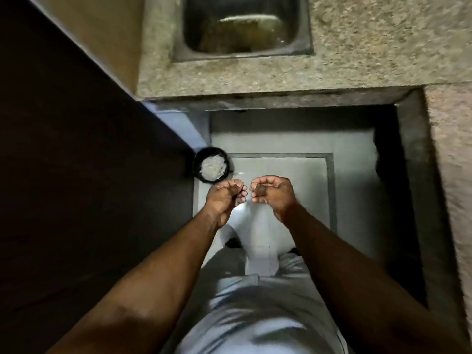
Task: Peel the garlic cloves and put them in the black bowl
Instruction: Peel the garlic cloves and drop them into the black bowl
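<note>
1. One black bowl point(211, 164) stood on the floor point(281, 175), at the left of the pale floor panel and against the dark cabinet face point(76, 175). It sat upright with its mouth upward, just beyond the left hand.
2. The bowl held a heap of pale garlic cloves point(213, 166). Single cloves could not be counted, and their long axes could not be told.
3. Two hands were raised in front of the person, above the floor and close together without touching.
4. Left hand point(224, 198): grip curled, thumb and fingertips drawn together. Whether it pinched a clove or a scrap of skin could not be told.
5. Right hand point(272, 194): grip curled, palm turned leftward, fingertips bent in toward the thumb. What it held, if anything, could not be told.
6. One steel sink point(242, 26) was set in the speckled stone desk point(370, 47) at the top of the view.
7. The person wore light grey trousers point(255, 315).
</note>
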